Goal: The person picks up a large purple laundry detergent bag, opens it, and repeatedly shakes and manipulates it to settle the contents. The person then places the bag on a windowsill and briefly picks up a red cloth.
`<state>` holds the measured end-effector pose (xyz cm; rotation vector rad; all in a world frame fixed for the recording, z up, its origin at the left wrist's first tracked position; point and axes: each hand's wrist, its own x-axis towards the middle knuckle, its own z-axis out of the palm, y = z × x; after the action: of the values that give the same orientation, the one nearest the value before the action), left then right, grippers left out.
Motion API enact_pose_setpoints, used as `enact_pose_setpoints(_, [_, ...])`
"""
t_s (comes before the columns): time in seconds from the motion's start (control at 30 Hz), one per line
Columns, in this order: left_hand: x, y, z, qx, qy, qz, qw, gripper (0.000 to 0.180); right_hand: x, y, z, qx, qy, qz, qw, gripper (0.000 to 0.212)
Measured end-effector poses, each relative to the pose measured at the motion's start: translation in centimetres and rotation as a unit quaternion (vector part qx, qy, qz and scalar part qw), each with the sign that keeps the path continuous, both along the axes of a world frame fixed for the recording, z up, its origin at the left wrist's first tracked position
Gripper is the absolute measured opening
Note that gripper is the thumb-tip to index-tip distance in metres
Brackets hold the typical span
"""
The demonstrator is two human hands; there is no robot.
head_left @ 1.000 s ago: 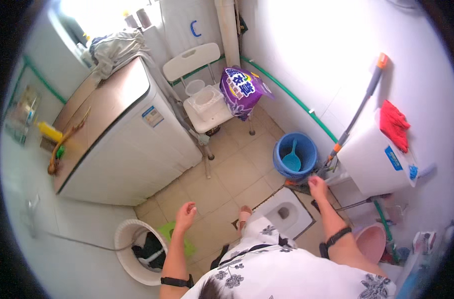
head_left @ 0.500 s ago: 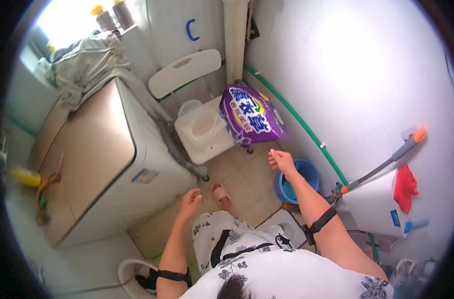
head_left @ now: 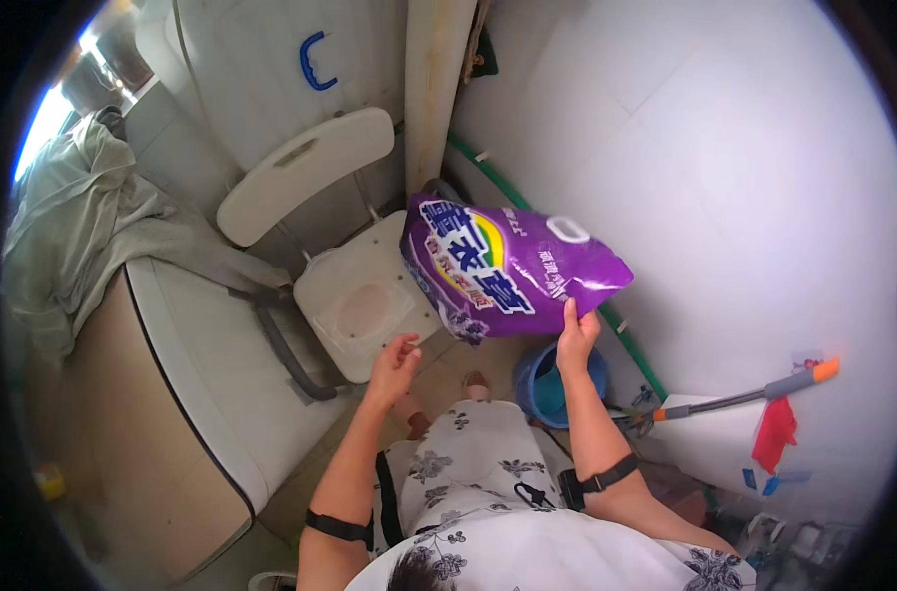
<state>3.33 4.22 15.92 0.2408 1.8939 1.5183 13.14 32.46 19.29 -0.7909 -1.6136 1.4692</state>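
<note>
My right hand (head_left: 577, 337) grips the right-hand edge of a large purple laundry detergent bag (head_left: 542, 258), thumb on the printed face and fingers behind it. A white oval handle (head_left: 567, 229) shows near the bag's upper right. The bag's left part overlaps the seat of a white shower chair (head_left: 330, 258), and I cannot tell whether it still rests there. My left hand (head_left: 395, 368) hovers just before the chair's front edge, fingers loosely bent and apart, holding nothing. A clear plastic lid-like tray (head_left: 358, 309) lies on the seat.
A blue bucket (head_left: 533, 392) stands on the floor below the bag. Left is a white top-panelled appliance (head_left: 123, 424) with a grey cloth (head_left: 84, 207) draped over it. A grey-orange mop handle (head_left: 734, 402) leans at right near a red cloth (head_left: 774, 435). A green pipe (head_left: 645, 366) runs along the wall.
I have stepped closer to the chair. My right hand has reached the bag and taken hold of its edge, and the bag has turned and shifted rightward. My left hand has moved toward the seat.
</note>
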Motion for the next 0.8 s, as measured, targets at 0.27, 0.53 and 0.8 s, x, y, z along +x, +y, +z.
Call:
enact_pose_setpoints(0.27, [-7.8, 4.1, 4.8, 0.109, 0.136, 0.183, 0.968, 0.037, -2.1, 3.1, 13.4, 0.18, -0.017, 0.247, 0.952, 0.009])
enact_pose_setpoints(0.53, [-6.0, 10.1, 6.0, 0.19, -0.208, 0.096, 0.955, 0.083, 4.2, 9.9, 22.2, 0.156, -0.064, 0.381, 0.909, 0.012])
enact_pose_setpoints(0.8, [-3.7, 12.0, 10.6, 0.442, -0.085, 0.077, 0.89, 0.045, 10.4, 16.5, 24.8, 0.107, -0.009, 0.269, 0.957, 0.014])
